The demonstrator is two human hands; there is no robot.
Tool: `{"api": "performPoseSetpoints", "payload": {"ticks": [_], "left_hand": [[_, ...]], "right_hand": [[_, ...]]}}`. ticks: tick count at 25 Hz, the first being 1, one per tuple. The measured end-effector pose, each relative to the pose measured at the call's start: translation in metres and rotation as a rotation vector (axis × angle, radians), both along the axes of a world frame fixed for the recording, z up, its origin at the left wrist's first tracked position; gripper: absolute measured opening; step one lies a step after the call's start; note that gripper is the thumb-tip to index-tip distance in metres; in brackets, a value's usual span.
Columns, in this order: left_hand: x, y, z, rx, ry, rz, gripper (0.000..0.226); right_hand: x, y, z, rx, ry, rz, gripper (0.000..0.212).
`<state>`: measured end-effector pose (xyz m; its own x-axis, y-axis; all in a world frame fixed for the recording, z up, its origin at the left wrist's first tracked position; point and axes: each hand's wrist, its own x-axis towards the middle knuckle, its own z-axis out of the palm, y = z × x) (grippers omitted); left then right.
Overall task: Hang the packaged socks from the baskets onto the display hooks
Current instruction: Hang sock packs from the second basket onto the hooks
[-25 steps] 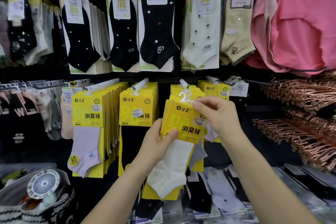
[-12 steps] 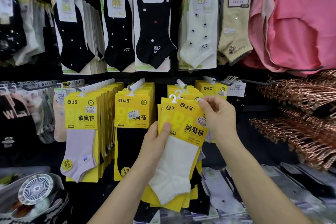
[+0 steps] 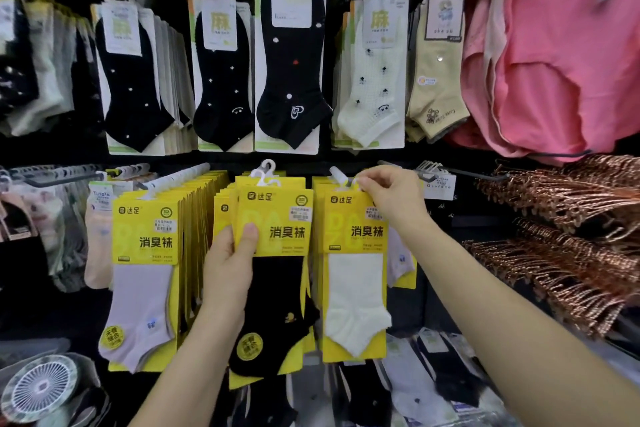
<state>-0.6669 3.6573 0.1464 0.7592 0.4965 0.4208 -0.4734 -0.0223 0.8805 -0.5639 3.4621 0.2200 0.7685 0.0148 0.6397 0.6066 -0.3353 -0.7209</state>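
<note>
R hand [image 3: 391, 198] pinches top edge of white-sock pack [image 3: 353, 288] w/ thumb + fingertips, right at tip of white display hook [image 3: 336, 173]. Can't tell if pack's hanger is on it, as fingers hide it. Pack is a yellow card w/ black lettering, small price sticker near top, flat white ankle sock on lower half; it hangs upright. L hand [image 3: 228, 263] grips black-sock pack [image 3: 277, 291] just beside it, thumb across card front, fingers curled behind. Same yellow card, round yellow sticker on sock's lower end, white plastic hanger on top. Lilac-sock packs [image 3: 142, 288] hang one row over.
</note>
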Motion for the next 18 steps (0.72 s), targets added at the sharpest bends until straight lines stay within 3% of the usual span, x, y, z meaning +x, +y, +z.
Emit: {"api": "performPoseSetpoints", "payload": {"ticks": [6, 13, 15, 18], "left_hand": [[-0.010, 0.017, 0.002, 0.005, -0.006, 0.038, 0.018], [-0.019, 0.021, 0.002, 0.011, -0.019, 0.049, 0.017], [-0.020, 0.020, 0.002, 0.008, -0.010, 0.039, 0.017], [-0.022, 0.015, 0.001, 0.002, 0.008, 0.015, 0.017]], "right_hand": [[0.003, 0.001, 0.010, 0.026, -0.009, -0.031, 0.029], [-0.001, 0.008, 0.000, -0.137, -0.010, -0.066, 0.015], [-0.001, 0.005, -0.013, -0.271, -0.094, -0.136, 0.029], [0.004, 0.004, -0.028, -0.416, -0.066, -0.231, 0.048]]}}
